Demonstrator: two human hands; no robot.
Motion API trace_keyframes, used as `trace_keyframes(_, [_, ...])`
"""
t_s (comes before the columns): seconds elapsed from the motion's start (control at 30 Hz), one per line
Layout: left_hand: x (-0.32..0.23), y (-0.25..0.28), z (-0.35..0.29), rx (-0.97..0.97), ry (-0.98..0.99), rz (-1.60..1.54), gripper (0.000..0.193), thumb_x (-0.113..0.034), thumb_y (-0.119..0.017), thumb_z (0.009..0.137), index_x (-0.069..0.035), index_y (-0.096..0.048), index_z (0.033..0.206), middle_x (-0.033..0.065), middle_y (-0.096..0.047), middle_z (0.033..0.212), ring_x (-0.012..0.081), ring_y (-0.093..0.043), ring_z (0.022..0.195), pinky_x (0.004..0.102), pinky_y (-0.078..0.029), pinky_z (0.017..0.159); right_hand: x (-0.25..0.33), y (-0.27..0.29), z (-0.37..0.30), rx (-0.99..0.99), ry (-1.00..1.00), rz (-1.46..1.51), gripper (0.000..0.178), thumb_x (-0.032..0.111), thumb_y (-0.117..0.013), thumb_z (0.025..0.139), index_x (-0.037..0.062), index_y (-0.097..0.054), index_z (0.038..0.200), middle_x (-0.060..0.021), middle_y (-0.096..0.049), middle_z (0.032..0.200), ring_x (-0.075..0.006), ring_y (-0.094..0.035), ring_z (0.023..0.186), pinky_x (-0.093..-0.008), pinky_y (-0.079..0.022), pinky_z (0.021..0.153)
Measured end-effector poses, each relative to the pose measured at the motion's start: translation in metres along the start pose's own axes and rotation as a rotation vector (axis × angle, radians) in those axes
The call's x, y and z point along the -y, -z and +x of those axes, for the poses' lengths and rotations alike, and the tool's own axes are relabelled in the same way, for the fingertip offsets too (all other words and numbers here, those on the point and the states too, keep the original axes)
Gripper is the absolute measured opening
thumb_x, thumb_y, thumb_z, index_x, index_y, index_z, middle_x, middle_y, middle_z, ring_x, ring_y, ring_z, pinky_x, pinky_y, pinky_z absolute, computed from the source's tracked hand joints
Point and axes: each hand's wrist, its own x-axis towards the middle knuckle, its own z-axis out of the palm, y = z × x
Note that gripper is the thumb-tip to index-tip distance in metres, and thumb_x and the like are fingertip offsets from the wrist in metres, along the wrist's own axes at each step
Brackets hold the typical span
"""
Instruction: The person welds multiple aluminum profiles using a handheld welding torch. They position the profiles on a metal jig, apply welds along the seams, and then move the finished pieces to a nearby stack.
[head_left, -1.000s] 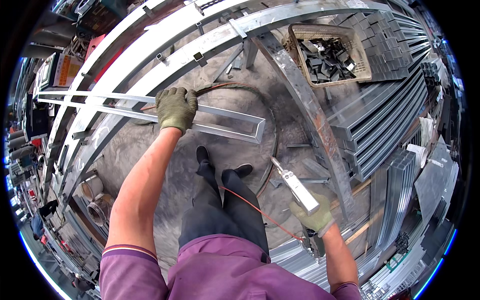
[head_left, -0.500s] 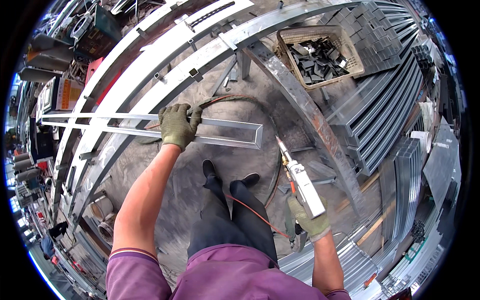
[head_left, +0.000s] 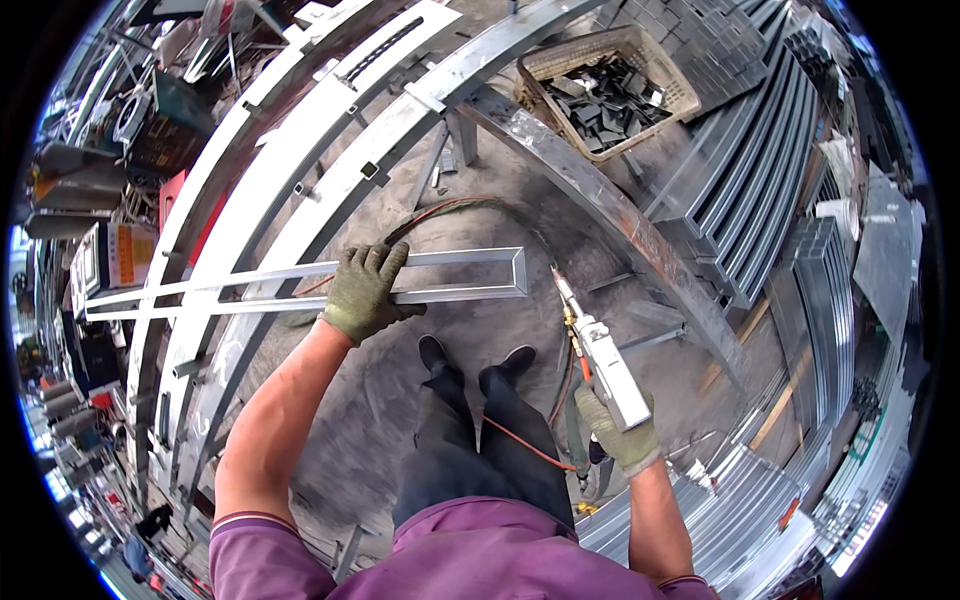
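My left hand [head_left: 368,292], in an olive work glove, is closed across a long, narrow frame of silvery metal tube [head_left: 470,293]. Its right end juts out over the floor, while the left part lies across pale steel beams [head_left: 335,205]. In my gloved right hand [head_left: 622,435] is a white handheld welding torch [head_left: 612,372], its slim nozzle angled up and left, a short way off the frame's right end. An orange hose and cables run from the torch; the underside of my right fingers is hidden behind its body.
A cream plastic crate [head_left: 685,95] of dark metal offcuts stands beyond a slanting steel beam [head_left: 610,205]. Stacks of metal profiles [head_left: 735,190] fill the right side. A hose [head_left: 465,203] curves over the floor [head_left: 360,420]. Machines and clutter line the far left.
The frame's left end now sits lower in view, and my left hand has tilted, its fingers straighter. The torch has barely moved in view. The surroundings have shifted and turned as my head moved.
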Motion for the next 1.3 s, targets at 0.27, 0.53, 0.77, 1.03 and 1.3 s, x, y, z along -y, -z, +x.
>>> trace_keyframes(0.27, [0.004, 0.016, 0.026, 0.171, 0.073, -0.089, 0.106, -0.050, -0.098, 0.072, -0.005, -0.052, 0.155, 0.0215, -0.062, 0.142, 0.0425, -0.058, 0.134, 0.0511, -0.045, 0.116, 0.011, -0.013, -0.007, -0.085, -0.018, 0.075, 0.016, 0.013, -0.087, 0.088, 0.0062, -0.078, 0.100, -0.0096, -0.077, 0.084, -0.0293, -0.076, 0.074, -0.0403, -0.060, 0.067])
trace_keyframes(0.53, [0.013, 0.016, 0.049, 0.180, 0.116, -0.047, 0.103, -0.045, -0.097, 0.072, -0.002, -0.051, 0.153, 0.0215, -0.063, 0.140, 0.0414, -0.060, 0.130, 0.0509, -0.047, 0.114, -0.019, -0.040, -0.014, -0.196, 0.036, 0.134, 0.015, 0.014, -0.087, 0.090, 0.0074, -0.080, 0.102, -0.0092, -0.079, 0.090, -0.0271, -0.078, 0.078, -0.0397, -0.062, 0.068])
trace_keyframes(0.77, [0.006, -0.011, 0.041, -0.053, 0.091, 0.126, 0.103, -0.060, -0.097, 0.067, -0.002, -0.053, 0.141, 0.0201, -0.064, 0.128, 0.0396, -0.063, 0.119, 0.0519, -0.048, 0.103, -0.032, -0.047, -0.020, -0.160, -0.048, 0.139, 0.018, 0.015, -0.087, 0.091, 0.0076, -0.081, 0.106, -0.0088, -0.081, 0.094, -0.0263, -0.080, 0.086, -0.0380, -0.063, 0.074])
trace_keyframes(1.03, [0.014, 0.009, 0.044, 0.116, -0.011, 0.025, 0.096, -0.061, -0.098, 0.067, -0.005, -0.056, 0.133, 0.0173, -0.066, 0.115, 0.0392, -0.065, 0.111, 0.0507, -0.053, 0.097, -0.034, -0.035, -0.029, -0.089, -0.183, 0.321, 0.021, 0.008, -0.087, 0.090, 0.0063, -0.080, 0.110, -0.0083, -0.080, 0.092, -0.0220, -0.080, 0.085, -0.0345, -0.063, 0.076])
trace_keyframes(1.3, [0.032, 0.040, 0.093, 0.389, 0.207, -0.140, 0.106, -0.067, -0.093, 0.073, -0.005, -0.059, 0.152, 0.0232, -0.069, 0.140, 0.0400, -0.068, 0.127, 0.0463, -0.055, 0.110, -0.028, -0.035, -0.011, -0.078, -0.147, 0.383, 0.018, 0.005, -0.087, 0.090, 0.0037, -0.079, 0.106, -0.0071, -0.081, 0.091, -0.0180, -0.079, 0.083, -0.0331, -0.062, 0.073])
